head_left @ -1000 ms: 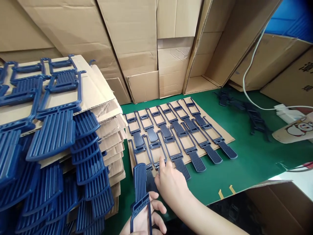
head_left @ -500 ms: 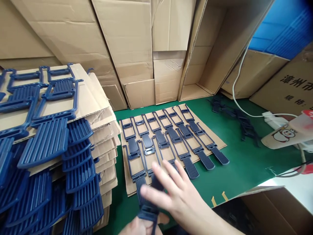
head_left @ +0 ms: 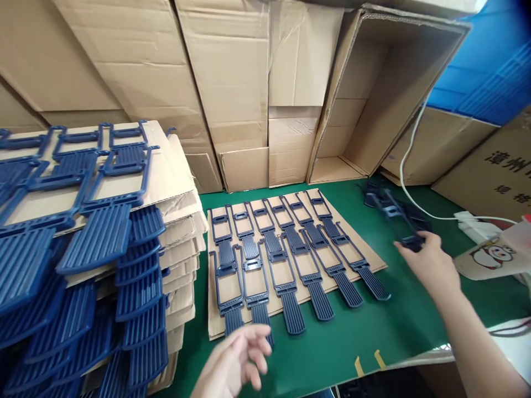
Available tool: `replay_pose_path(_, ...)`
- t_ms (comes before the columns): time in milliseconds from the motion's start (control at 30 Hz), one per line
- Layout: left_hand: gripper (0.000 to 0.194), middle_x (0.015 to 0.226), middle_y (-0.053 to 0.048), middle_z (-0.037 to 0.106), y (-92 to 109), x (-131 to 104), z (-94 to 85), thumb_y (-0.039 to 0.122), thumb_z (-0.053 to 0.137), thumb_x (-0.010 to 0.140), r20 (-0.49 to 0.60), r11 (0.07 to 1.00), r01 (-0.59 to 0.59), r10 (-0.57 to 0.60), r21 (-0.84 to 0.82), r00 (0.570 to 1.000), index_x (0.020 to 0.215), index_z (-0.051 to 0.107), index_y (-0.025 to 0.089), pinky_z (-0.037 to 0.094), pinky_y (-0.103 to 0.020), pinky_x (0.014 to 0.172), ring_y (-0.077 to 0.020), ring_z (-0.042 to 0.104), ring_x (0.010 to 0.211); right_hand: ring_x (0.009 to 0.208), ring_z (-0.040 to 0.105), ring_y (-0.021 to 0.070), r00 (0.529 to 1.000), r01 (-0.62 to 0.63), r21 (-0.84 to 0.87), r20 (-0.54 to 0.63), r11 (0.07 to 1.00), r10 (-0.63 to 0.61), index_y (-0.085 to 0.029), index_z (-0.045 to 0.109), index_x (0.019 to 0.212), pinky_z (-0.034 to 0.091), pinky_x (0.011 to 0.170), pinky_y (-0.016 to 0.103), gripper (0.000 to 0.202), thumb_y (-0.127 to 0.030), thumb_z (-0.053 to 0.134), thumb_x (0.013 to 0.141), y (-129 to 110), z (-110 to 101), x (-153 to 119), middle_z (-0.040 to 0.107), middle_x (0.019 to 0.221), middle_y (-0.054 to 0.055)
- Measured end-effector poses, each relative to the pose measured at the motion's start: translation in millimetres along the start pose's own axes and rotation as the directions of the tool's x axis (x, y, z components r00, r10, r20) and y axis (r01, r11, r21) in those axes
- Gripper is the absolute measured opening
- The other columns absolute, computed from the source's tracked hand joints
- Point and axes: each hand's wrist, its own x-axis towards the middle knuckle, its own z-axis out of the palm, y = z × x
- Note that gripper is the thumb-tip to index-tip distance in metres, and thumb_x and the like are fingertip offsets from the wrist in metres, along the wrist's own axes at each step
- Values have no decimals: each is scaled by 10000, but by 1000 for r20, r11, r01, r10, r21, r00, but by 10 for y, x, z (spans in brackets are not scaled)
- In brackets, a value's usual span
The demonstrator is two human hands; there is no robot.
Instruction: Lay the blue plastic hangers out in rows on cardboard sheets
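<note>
A dark frame [head_left: 390, 210] at the right is pinched by the right hand [head_left: 433, 262]; the left hand [head_left: 240, 356], nearer, is held empty, well apart. Picking-up seems under way; an untangled lift appears called for.

my right hand [head_left: 435, 265] grips a dark blue frame [head_left: 410, 243] (blurred, so its outline is hard to read) beside some loose pieces [head_left: 370, 199] on the green table [head_left: 340, 348]. my left hand [head_left: 236, 359], fingers loosely curled, is near the ridged ends of two rows of six frames [head_left: 293, 312] on a cardboard sheet [head_left: 376, 263]. left of them rises a layered stack [head_left: 176, 224]; a cup [head_left: 477, 264] leans at far right.
</note>
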Motion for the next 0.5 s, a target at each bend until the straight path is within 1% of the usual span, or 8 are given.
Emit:
replay_pose_path(67,428,1064,-65,585,66,-3,-66,549,540,725,-259,969,-67,131,239,957,1001,638,237,459,-268,785,-213,533,980,688,565,330,974,-166,-31,152,986,169,-83,426,1223,378,469,355,781,-658,447,695,229,92,280,578,885,224)
replay_pose_path(100,424,1185,-50,527,79,-1,-91,538,525,740,-335,932,-55,182,357,924,1049,611,261,401,-307,908,-234,462,1108,769,561,379,951,-242,-55,186,969,248,-84,412,1246,384,482,377,813,-649,485,666,311,141,384,566,937,244)
replay_pose_path(133,426,1281,-27,452,79,6,-112,530,500,759,-375,890,-31,223,455,900,1102,573,288,319,-346,995,-245,383,1195,841,545,416,928,-295,-65,219,953,302,-87,399,1266,391,498,398,847,-645,513,639,373,189,473,548,996,260)
replay_pose_path(200,447,1379,11,328,53,31,-139,523,444,791,-396,813,7,275,582,876,1193,482,331,206,-408,1058,-246,261,1279,954,497,456,897,-354,-62,259,933,358,-104,354,1312,407,550,443,922,-659,538,599,453,275,625,499,1110,271)
replay_pose_path(333,541,1453,28,156,-12,114,-131,531,413,801,-471,773,75,304,630,828,1304,319,356,135,-471,1069,-248,111,1331,1103,413,428,885,-336,-40,330,941,330,-98,301,1348,409,782,476,998,-675,563,577,491,362,826,425,1224,256)
replay_pose_path(400,570,1466,26,110,-25,158,-107,549,410,796,-526,788,96,310,609,792,1321,287,362,100,-498,1065,-261,75,1337,1123,385,434,893,-337,-54,298,940,337,-83,315,1341,381,844,489,950,-642,561,614,438,352,804,397,1233,274)
replay_pose_path(467,577,1470,14,99,-29,203,-94,569,382,802,-575,796,110,326,595,750,1328,279,355,68,-508,1062,-263,52,1339,1130,349,462,940,-302,-70,143,951,309,-91,362,1318,354,850,536,821,-597,508,688,317,320,692,358,1248,282)
replay_pose_path(500,586,1471,3,102,-32,226,-98,579,360,806,-592,800,121,324,588,738,1336,270,344,55,-508,1062,-259,43,1340,1140,331,462,970,-238,-66,41,969,241,-103,393,1299,340,859,551,728,-560,461,736,231,305,620,351,1257,271)
